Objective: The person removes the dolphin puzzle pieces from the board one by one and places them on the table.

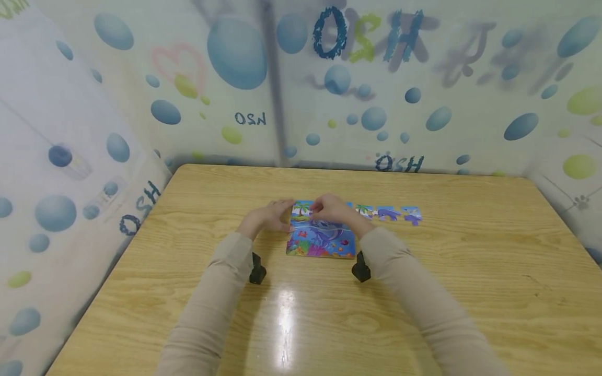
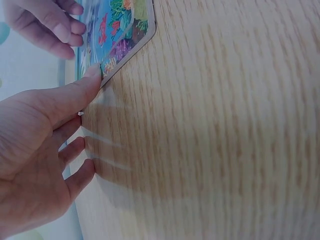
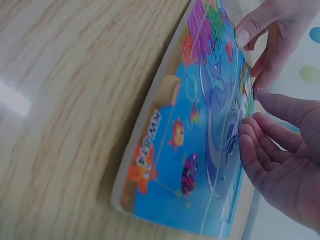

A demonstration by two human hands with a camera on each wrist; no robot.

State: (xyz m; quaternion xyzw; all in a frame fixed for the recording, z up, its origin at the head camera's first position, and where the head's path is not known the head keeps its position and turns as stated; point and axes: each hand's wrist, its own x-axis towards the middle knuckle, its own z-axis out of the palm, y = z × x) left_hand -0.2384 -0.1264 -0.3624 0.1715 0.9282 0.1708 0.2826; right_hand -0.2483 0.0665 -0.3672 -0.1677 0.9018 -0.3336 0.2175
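Note:
A jigsaw puzzle board [image 1: 321, 245] with a bright sea picture lies flat on the table. My left hand [image 1: 271, 215] is at its left side; in the left wrist view its thumb [image 2: 82, 90] touches the board's edge, with the other fingers spread below. Over the upper part of the board is my right hand [image 1: 333, 208]. Its bent fingers [image 3: 250, 150] and thumb touch or nearly touch the picture near the top edge; whether a piece is between them is hidden. A palm tree picture [image 1: 301, 210] shows at the board's upper left.
Right of the board lie loose puzzle pieces in a row: one with a palm tree [image 1: 363, 210], one with a dolphin [image 1: 387, 213] and a blue-purple one [image 1: 413, 214]. The wooden table [image 1: 470, 271] meets a bubble-patterned curtain [image 1: 305, 104] at its back.

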